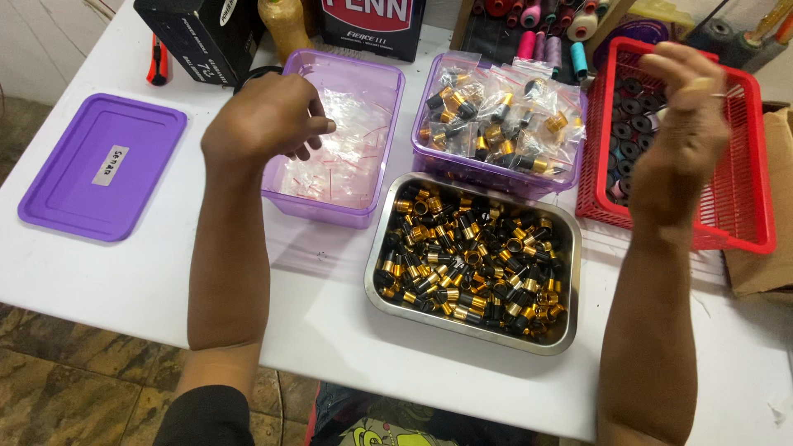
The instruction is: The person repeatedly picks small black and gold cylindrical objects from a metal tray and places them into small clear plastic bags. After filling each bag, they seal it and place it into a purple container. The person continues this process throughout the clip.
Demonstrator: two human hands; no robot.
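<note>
The left hand (263,116) hovers over the near-left corner of the clear purple tub (388,78) of small transparent bags (343,140), fingers curled downward and loosely together, tips just above or touching the bags; whether a bag is pinched cannot be told. The right hand (686,124) is raised over the red basket (756,206) of dark rings, fingers bunched in a pinch near the top; what they pinch is too small to tell. The steel tray (570,330) of black-and-gold cylindrical parts (471,256) sits on the white worktop (124,272) between the forearms, nearer the body than either hand, and slightly closer to the right arm. Behind it stands a second purple tub (429,157) holding bagged parts. A purple lid (103,165) lies flat, well apart to the left.
</note>
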